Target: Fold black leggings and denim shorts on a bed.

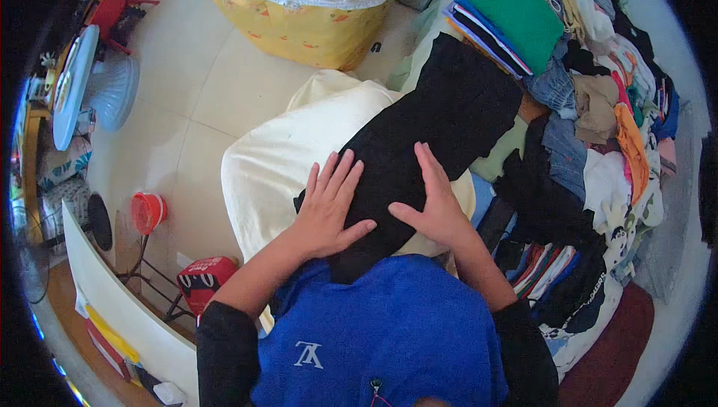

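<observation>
A black garment (392, 149) lies spread at a slant across my lap, its far end reaching towards the clothes on the right. On its left edge rests my left hand (331, 208), palm down with fingers apart. Against the opposite edge is my right hand (437, 202), its thumb out to the side and its fingers pointing away from me. Neither hand grips the fabric. Beneath the garment, a cream cloth (280, 155) covers my legs. The near end of the black fabric meets my blue top (387, 317).
Ahead stands a yellow fabric basket (314, 34) with a white lining. A folded stack topped by a green garment (516, 17) sits at upper right, beside a large heap of clothes (597, 104). To the left are a red bucket (147, 213) and a white board edge (123, 295).
</observation>
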### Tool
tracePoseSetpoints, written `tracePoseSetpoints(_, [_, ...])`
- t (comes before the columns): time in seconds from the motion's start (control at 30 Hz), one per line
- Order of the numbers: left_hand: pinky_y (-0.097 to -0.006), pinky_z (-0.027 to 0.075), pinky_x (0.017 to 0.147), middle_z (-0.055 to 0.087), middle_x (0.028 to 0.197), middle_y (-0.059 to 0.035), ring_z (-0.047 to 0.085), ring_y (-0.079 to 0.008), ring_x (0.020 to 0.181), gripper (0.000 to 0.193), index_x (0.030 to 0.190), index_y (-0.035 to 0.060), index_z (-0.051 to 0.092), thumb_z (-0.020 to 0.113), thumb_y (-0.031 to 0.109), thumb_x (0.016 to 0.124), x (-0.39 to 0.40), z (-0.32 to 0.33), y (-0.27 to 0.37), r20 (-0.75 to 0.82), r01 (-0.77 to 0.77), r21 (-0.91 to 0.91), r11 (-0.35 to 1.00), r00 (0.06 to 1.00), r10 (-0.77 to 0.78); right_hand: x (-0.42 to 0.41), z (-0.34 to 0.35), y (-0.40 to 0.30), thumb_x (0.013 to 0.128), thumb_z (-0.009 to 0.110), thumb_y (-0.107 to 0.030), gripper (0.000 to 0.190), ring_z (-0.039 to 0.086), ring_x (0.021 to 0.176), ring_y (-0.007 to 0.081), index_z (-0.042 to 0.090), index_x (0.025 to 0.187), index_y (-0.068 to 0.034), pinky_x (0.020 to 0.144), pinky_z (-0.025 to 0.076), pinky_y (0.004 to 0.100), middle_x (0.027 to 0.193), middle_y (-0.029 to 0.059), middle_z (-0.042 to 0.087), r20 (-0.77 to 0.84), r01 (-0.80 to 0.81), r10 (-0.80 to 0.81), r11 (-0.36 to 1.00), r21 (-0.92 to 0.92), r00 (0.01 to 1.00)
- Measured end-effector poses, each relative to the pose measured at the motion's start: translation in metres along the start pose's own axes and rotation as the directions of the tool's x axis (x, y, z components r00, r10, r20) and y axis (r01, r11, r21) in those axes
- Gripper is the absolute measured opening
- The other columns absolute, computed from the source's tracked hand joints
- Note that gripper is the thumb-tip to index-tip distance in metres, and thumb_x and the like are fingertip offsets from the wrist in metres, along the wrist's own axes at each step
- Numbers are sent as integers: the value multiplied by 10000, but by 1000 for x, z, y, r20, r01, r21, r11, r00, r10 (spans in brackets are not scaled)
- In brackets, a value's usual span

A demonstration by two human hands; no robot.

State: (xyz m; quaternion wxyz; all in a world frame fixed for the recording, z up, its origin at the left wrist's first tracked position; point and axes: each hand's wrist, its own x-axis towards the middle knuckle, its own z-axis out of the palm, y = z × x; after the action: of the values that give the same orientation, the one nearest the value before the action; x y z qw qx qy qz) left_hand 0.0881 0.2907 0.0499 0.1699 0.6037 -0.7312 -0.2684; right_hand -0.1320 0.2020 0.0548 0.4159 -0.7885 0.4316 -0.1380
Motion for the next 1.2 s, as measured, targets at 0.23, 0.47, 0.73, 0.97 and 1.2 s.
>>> tracePoseSetpoints(0.23, [-573,130,1137,336,1485,-208,268,-368,1404,658,1401,27,404,590,339,853,45,11,13,-158,-263,-227,938,960,232,-8,30,-2,771,663,-360,825,308,1349,459,334,1417,35,1093,229,591,1466,293,303,-110,125,-170,935,-333,979])
tracePoseSetpoints(0.47, [-593,145,1125,275,1531,-174,227,-383,1418,760,1449,77,367,590,468,836,66,9,9,-31,-105,138,985,993,110,-15,31,-5,740,695,-484,1035,178,1392,502,178,1482,20,1105,191,607,1506,347,126,-69,18,-42,947,-320,997])
tracePoseSetpoints(0.73, [-606,147,1117,272,1514,-233,209,-447,1408,860,1449,1,318,647,458,800,75,0,34,-141,-53,178,983,987,79,44,-48,62,839,665,-326,699,359,1348,406,391,1407,-25,1133,222,517,1466,235,362,-267,79,-115,987,-143,957])
tracePoseSetpoints(0.97, [-597,134,1123,221,1521,-273,179,-462,1414,925,1446,-57,271,644,479,792,79,27,29,-91,36,177,984,996,-20,150,-67,140,921,538,-375,642,261,1415,340,358,1438,-40,1162,162,502,1526,160,298,-84,154,-253,787,-598,964])
tracePoseSetpoints(1.2, [-602,95,1130,179,1532,-284,121,-475,1426,996,1457,-60,239,658,520,766,80,27,28,-67,101,176,979,994,-91,188,-73,184,956,443,-450,699,167,1455,307,235,1498,-62,1182,87,493,1576,154,169,-262,-136,-53,745,-653,964])
